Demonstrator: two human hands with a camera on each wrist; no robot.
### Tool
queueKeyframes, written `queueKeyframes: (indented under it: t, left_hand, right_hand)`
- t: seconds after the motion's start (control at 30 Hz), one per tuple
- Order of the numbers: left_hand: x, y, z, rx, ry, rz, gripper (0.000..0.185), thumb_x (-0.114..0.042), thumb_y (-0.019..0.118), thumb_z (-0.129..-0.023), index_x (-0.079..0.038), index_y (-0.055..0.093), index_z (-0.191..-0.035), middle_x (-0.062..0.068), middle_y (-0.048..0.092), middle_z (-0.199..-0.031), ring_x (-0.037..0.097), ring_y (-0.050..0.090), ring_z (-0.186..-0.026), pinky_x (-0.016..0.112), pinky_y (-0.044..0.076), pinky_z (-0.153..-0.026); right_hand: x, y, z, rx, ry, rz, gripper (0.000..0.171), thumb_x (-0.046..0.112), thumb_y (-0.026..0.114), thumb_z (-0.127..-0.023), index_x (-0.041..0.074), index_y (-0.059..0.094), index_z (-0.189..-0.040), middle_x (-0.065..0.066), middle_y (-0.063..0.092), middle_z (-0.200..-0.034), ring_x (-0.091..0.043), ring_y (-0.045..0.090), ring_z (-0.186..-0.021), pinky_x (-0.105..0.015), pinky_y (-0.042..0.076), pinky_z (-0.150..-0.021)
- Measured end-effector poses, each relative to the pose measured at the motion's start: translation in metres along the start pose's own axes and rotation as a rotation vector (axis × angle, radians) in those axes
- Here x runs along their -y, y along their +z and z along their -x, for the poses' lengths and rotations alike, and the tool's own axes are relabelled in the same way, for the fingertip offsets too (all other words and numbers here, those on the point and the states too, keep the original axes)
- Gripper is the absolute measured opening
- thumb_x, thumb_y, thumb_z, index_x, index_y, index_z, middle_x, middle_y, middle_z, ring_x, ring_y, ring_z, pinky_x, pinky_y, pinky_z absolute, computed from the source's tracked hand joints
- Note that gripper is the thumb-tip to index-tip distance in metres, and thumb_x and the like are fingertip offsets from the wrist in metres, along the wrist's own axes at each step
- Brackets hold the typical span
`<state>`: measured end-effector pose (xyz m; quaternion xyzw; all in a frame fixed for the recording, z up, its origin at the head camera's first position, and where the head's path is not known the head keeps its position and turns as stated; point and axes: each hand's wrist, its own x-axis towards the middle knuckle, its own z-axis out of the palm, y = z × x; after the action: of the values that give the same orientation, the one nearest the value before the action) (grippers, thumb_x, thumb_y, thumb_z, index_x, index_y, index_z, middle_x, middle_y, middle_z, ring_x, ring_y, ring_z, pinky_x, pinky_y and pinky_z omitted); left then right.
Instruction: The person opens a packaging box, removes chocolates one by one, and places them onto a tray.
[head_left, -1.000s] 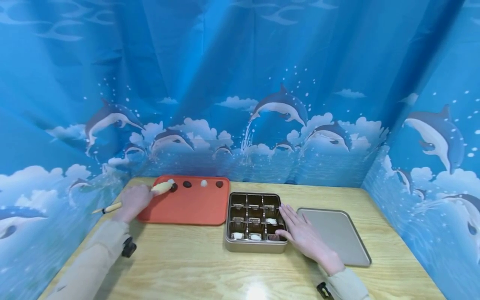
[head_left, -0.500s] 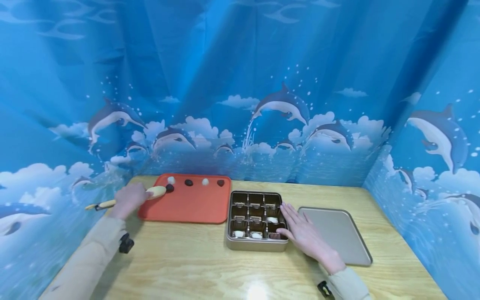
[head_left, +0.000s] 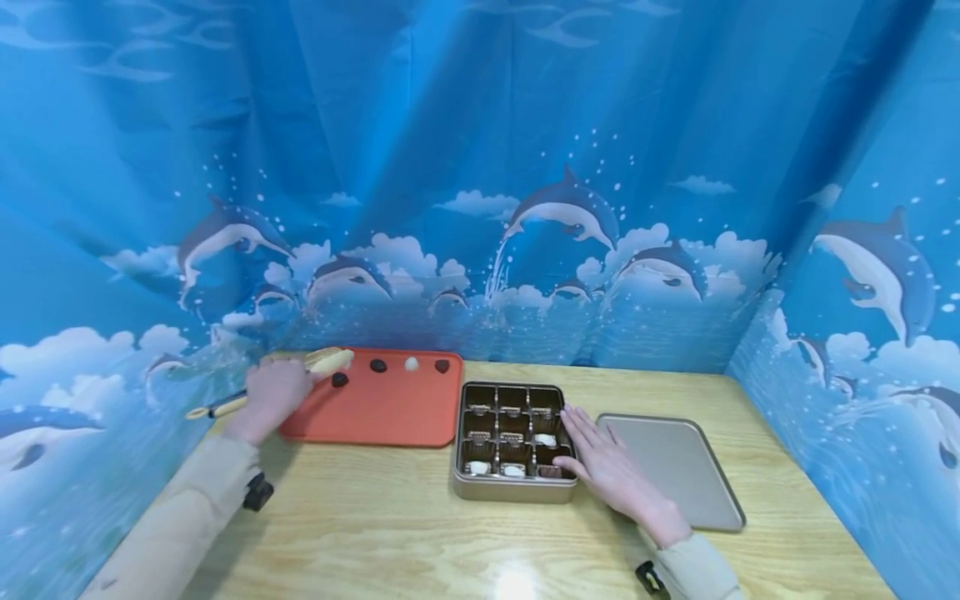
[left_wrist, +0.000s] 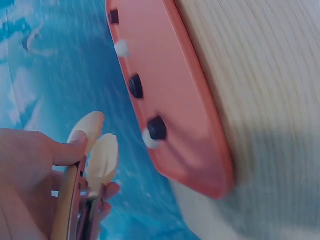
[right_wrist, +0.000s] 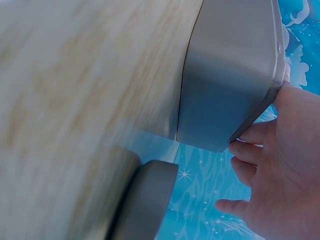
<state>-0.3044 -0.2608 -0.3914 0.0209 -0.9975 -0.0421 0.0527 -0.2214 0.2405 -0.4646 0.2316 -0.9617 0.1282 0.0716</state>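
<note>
"Gripping a pair of pale-tipped tongs (head_left: 327, 361), a person's left hand (head_left: 277, 390) reaches in at the left edge of a red tray (head_left: 390, 417) on a wood-grain bench (head_left: 360, 533)."

"Are the tongs closed on anything?"

"The left wrist view shows a gap between the two tips. From the head view they lie over the white piece (left_wrist: 150, 139) near the tray's far left corner; whether they touch it cannot be told."

"And beside it on the tray?"

"A dark piece (head_left: 340, 379) sits just in front. Farther right, along the back edge, come a second dark piece (head_left: 378, 365), a second white piece (head_left: 411, 364) and a third dark piece (head_left: 442, 366), well apart."

"Next along?"

"An open-topped metal tin (head_left: 513, 490), divided three by three. Its front row holds two white sweets (head_left: 477, 468) and, at right, a brown sweet (head_left: 550, 472); another white one sits behind that, in the middle row."

"The right hand (head_left: 600, 462)?"

"Holding nothing, its fingers straight and touching the tin's right side, thumb spread toward the front corner."

"At far right?"

"A flat metal lid (head_left: 667, 467) on the bench, partly hidden by the right forearm, before a blue dolphin-print curtain (head_left: 480, 125)."
</note>
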Motion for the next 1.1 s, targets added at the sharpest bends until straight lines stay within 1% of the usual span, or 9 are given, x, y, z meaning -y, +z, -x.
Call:
queueKeyframes:
  t: [0.1, 0.27, 0.4, 0.53, 0.63, 0.77, 0.87, 1.03, 1.1]
  left_hand:
    - [-0.018, 0.0, 0.005, -0.144, 0.109, -0.039, 0.043, -0.027, 0.064, -0.099, 0.009, 0.061, -0.123, 0.034, 0.064, -0.107, 0.054, 0.056, -0.103, 0.063, 0.046, -0.086]
    - [-0.048, -0.001, 0.012, -0.366, 0.3, -0.073, 0.049, -0.027, 0.076, -0.091, 0.004, 0.064, -0.128, 0.026, 0.067, -0.104, 0.047, 0.058, -0.097, 0.055, 0.047, -0.079]
    - [-0.077, -0.003, 0.013, -0.459, 0.446, -0.11, 0.057, -0.031, 0.08, -0.087, 0.0, 0.064, -0.133, 0.02, 0.07, -0.103, 0.04, 0.059, -0.094, 0.047, 0.046, -0.074]
    - [-0.109, -0.008, 0.016, -0.45, 0.536, -0.157, 0.069, -0.04, 0.079, -0.086, -0.001, 0.059, -0.14, 0.016, 0.07, -0.108, 0.036, 0.06, -0.099, 0.045, 0.049, -0.079]
    - [-0.132, -0.012, 0.018, -0.423, 0.57, -0.183, 0.071, -0.044, 0.077, -0.086, -0.002, 0.058, -0.14, 0.013, 0.069, -0.111, 0.033, 0.059, -0.103, 0.044, 0.049, -0.083]
    - [-0.157, -0.01, 0.018, -0.496, 0.664, -0.196, 0.065, -0.047, 0.079, -0.082, -0.005, 0.063, -0.127, 0.009, 0.068, -0.104, 0.028, 0.057, -0.095, 0.039, 0.046, -0.078]
    - [-0.174, -0.009, 0.019, -0.534, 0.759, -0.213, 0.063, -0.048, 0.08, -0.079, -0.007, 0.064, -0.125, 0.007, 0.067, -0.101, 0.026, 0.055, -0.092, 0.037, 0.044, -0.076]
    - [-0.205, -0.012, 0.022, -0.449, 0.861, -0.29, 0.065, -0.049, 0.078, -0.082, -0.012, 0.062, -0.132, 0.005, 0.066, -0.109, 0.025, 0.055, -0.101, 0.037, 0.044, -0.082]
    - [-0.217, -0.012, 0.023, -0.44, 0.893, -0.322, 0.065, -0.05, 0.078, -0.081, -0.013, 0.062, -0.132, 0.003, 0.066, -0.112, 0.024, 0.055, -0.105, 0.037, 0.045, -0.085]
  right_hand:
    - [0.0, 0.0, 0.0, -0.002, -0.002, 0.0, 0.075, 0.048, 0.047, -0.104, -0.001, 0.027, -0.158, -0.016, 0.02, -0.164, -0.036, 0.023, -0.151, -0.062, 0.017, -0.119]
    - [0.0, -0.002, 0.001, -0.002, -0.004, -0.005, 0.075, 0.048, 0.047, -0.104, -0.001, 0.027, -0.157, -0.017, 0.02, -0.164, -0.037, 0.023, -0.151, -0.063, 0.017, -0.118]
    - [0.0, -0.002, 0.001, 0.005, 0.004, -0.001, 0.076, 0.049, 0.048, -0.104, -0.001, 0.026, -0.158, -0.016, 0.019, -0.164, -0.036, 0.022, -0.151, -0.063, 0.017, -0.119]
    - [0.001, -0.001, 0.0, 0.018, 0.008, -0.003, 0.076, 0.049, 0.047, -0.104, 0.0, 0.025, -0.158, -0.014, 0.018, -0.164, -0.034, 0.02, -0.152, -0.062, 0.016, -0.119]
    - [0.001, 0.0, -0.001, 0.019, 0.008, -0.006, 0.076, 0.049, 0.047, -0.104, 0.0, 0.025, -0.158, -0.014, 0.018, -0.164, -0.034, 0.02, -0.152, -0.062, 0.015, -0.119]
    - [0.001, -0.001, -0.002, 0.011, 0.004, -0.005, 0.076, 0.048, 0.048, -0.104, 0.0, 0.026, -0.158, -0.015, 0.019, -0.164, -0.035, 0.021, -0.152, -0.063, 0.016, -0.119]
    - [0.002, -0.001, -0.002, 0.009, 0.004, -0.004, 0.076, 0.049, 0.048, -0.104, 0.0, 0.027, -0.158, -0.016, 0.019, -0.164, -0.035, 0.021, -0.152, -0.063, 0.016, -0.118]
    - [0.002, -0.002, -0.001, 0.009, 0.007, 0.004, 0.075, 0.048, 0.048, -0.104, 0.0, 0.027, -0.158, -0.016, 0.02, -0.164, -0.035, 0.022, -0.151, -0.063, 0.017, -0.118]
    - [0.002, -0.003, 0.0, 0.007, 0.005, 0.005, 0.075, 0.048, 0.048, -0.104, -0.001, 0.027, -0.158, -0.017, 0.02, -0.164, -0.036, 0.022, -0.151, -0.063, 0.017, -0.118]
